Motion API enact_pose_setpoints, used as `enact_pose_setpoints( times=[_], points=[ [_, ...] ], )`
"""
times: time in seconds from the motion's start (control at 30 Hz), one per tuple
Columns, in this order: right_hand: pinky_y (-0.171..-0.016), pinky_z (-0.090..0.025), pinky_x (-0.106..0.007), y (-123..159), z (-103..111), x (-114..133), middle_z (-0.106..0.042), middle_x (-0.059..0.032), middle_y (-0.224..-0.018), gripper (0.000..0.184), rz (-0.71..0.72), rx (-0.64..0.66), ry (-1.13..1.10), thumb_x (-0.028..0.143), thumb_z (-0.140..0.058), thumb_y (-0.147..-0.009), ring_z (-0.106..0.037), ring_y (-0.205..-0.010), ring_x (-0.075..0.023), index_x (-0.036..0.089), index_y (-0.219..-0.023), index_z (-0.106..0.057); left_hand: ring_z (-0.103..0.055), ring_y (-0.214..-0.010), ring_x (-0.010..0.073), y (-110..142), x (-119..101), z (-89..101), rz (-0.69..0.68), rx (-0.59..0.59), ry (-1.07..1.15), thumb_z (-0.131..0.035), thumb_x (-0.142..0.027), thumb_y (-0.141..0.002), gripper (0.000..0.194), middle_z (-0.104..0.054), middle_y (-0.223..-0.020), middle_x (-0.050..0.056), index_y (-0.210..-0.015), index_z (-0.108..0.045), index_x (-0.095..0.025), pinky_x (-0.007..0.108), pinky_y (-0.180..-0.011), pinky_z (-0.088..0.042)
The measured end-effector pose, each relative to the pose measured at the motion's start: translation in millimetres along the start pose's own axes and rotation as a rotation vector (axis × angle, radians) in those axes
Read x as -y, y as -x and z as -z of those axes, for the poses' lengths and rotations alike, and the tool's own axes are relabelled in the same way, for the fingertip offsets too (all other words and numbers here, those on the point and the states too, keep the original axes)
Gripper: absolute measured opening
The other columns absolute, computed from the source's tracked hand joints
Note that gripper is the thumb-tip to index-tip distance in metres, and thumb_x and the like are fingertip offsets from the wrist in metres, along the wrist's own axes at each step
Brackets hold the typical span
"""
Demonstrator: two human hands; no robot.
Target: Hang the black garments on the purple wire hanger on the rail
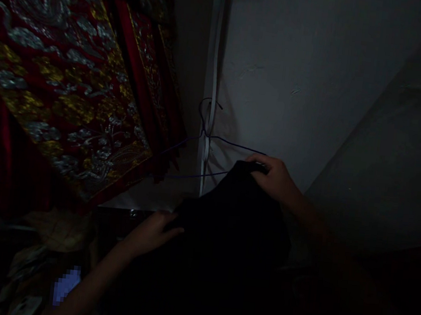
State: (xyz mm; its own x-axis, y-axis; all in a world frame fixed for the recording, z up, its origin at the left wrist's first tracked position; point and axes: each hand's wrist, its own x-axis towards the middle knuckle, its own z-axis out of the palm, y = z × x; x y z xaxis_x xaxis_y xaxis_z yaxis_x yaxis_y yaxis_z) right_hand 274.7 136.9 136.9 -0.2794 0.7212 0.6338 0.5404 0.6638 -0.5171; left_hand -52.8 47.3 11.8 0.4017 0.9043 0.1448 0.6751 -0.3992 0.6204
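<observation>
A black garment (221, 229) hangs between my two hands; in the dim light its exact kind cannot be made out. My right hand (268, 176) pinches its upper right edge, close to the right arm of a thin dark-blue hanger (234, 143). Lower and further left, my left hand (156, 229) grips the garment's other upper edge, thumb on top. The hanger's right end goes behind the right hand and cloth, while its left arm stays bare. Its hook rises beside a pale vertical cable (216, 68) near the wall corner.
Red cloth (72, 78) with gold and silver embroidery hangs at upper left. A grey wall (290, 80) stands behind and to the right. Beneath the left forearm lie dim cluttered items, a pixelated bluish patch (66, 285) among them.
</observation>
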Motion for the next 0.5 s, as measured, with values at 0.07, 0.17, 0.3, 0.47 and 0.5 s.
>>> enact_pose_setpoints(
  times=[0.07, 0.17, 0.3, 0.47, 0.5],
  points=[
    [-0.087, -0.052, -0.039, -10, -21, -15, -0.076, -0.0108, -0.099, 0.024, -0.015, 0.058, 0.076, 0.025, -0.06, -0.08, -0.07, -0.095, -0.0284, 0.018, -0.098, -0.074, -0.069, -0.09, 0.0245, 12, -3, 21.5, 0.049, -0.007, -0.069, -0.056, -0.052, -0.096, 0.036, -0.075, -0.097, 0.009, -0.098, -0.072, -0.019, 0.034, -0.085, -0.052],
    [-0.08, -0.053, -0.037, -12, -50, -30, -0.077, -0.0119, -0.095, 0.029, -0.076, 0.206, 0.093, 0.037, -0.054, -0.093, -0.072, -0.088, -0.0277, 0.017, -0.099, -0.074, -0.067, -0.101, 0.0236, 33, -27, 40.2, -0.013, 0.014, -0.058, -0.055, -0.048, -0.098, 0.032, -0.073, -0.106, 0.007, -0.102, -0.071, -0.021, 0.035, -0.092, -0.05],
    [-0.062, -0.047, -0.031, -2, -51, -42, -0.073, -0.0061, -0.074, 0.039, -0.143, 0.251, 0.03, 0.047, -0.051, -0.093, -0.067, -0.067, -0.0229, 0.017, -0.082, -0.074, -0.064, -0.099, 0.0247, 51, -44, 44.9, -0.064, 0.114, -0.216, -0.054, -0.049, -0.098, 0.033, -0.069, -0.099, 0.007, -0.095, -0.07, -0.021, 0.037, -0.09, -0.049],
    [-0.054, -0.038, -0.028, 10, -20, -34, -0.064, -0.0029, -0.061, 0.042, -0.11, 0.18, 0.094, 0.05, -0.054, -0.09, -0.058, -0.058, -0.018, 0.017, -0.067, -0.067, -0.064, -0.084, 0.0246, 34, 4, 57.5, 0.122, 0.033, -0.344, -0.048, -0.042, -0.099, 0.037, -0.068, -0.087, 0.01, -0.078, -0.068, -0.019, 0.038, -0.081, -0.05],
    [-0.053, -0.036, -0.027, 11, -16, -30, -0.063, -0.0026, -0.059, 0.041, -0.105, 0.17, 0.109, 0.048, -0.053, -0.089, -0.056, -0.056, -0.0171, 0.018, -0.064, -0.065, -0.064, -0.088, 0.0253, 28, 12, 63.4, 0.108, -0.009, -0.327, -0.047, -0.04, -0.099, 0.036, -0.069, -0.088, 0.01, -0.079, -0.069, -0.019, 0.039, -0.084, -0.051]
  ],
)
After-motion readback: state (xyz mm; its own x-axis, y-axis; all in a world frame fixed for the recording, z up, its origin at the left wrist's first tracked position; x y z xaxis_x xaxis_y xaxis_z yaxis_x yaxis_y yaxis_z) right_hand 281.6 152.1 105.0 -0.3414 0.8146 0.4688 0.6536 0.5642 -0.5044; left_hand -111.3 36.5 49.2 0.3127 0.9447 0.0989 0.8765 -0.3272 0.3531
